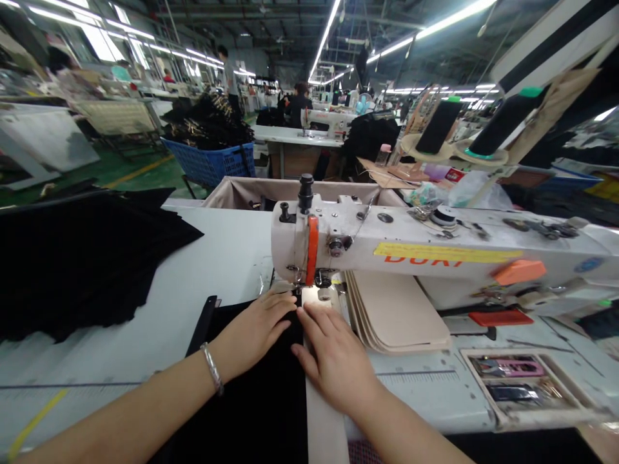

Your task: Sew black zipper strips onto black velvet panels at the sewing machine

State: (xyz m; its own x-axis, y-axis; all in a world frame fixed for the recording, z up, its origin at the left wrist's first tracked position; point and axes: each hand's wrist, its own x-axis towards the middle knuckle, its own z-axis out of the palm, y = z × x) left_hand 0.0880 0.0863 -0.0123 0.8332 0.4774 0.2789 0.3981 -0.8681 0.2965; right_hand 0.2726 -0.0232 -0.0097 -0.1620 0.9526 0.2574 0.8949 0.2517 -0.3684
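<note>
Over the near edge of the sewing table, black fabric runs up to the sewing machine needle, left hand loosely open on top, right hand nearly flat along fabric's right side, neither gripping.

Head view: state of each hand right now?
Left hand: open, resting on the black fabric, no grip visible.
Right hand: open, palm down over the fabric's edge and the pale strip.

Sewing machine ahead, room leftward
</note>
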